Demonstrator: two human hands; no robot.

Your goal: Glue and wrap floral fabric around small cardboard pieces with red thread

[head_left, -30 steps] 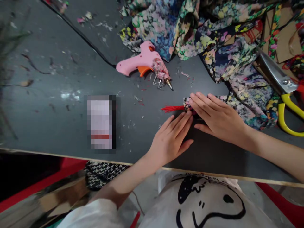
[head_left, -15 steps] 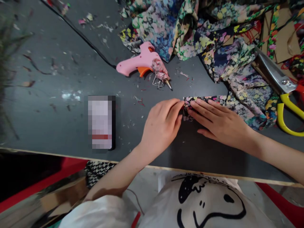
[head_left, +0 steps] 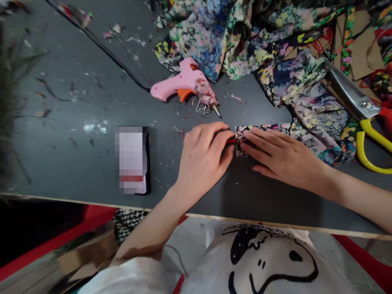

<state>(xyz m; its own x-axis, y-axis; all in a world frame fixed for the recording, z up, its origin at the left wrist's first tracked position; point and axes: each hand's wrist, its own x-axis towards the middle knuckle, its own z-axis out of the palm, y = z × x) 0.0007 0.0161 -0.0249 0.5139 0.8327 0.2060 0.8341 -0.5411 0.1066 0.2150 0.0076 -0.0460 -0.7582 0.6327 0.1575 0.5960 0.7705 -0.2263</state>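
A narrow strip of floral fabric [head_left: 275, 129] lies rolled or folded on the grey table [head_left: 76, 134]. My right hand [head_left: 280, 157] lies flat on its left end, fingers stretched out and pressing it down. My left hand [head_left: 203, 157] is curled right beside that end, its fingertips pinched on a red tassel [head_left: 232, 141] that only just shows between the two hands.
A pink glue gun [head_left: 186, 83] with a black cord lies just beyond my hands. A phone [head_left: 132, 160] rests to the left near the table's front edge. Heaped floral cloth [head_left: 245, 36] fills the back right, with yellow-handled scissors [head_left: 364, 122] at the right.
My left hand has moved up and left from below the strip and closed over the red tassel, which lay exposed a second ago. My right hand stayed pressing the fabric.
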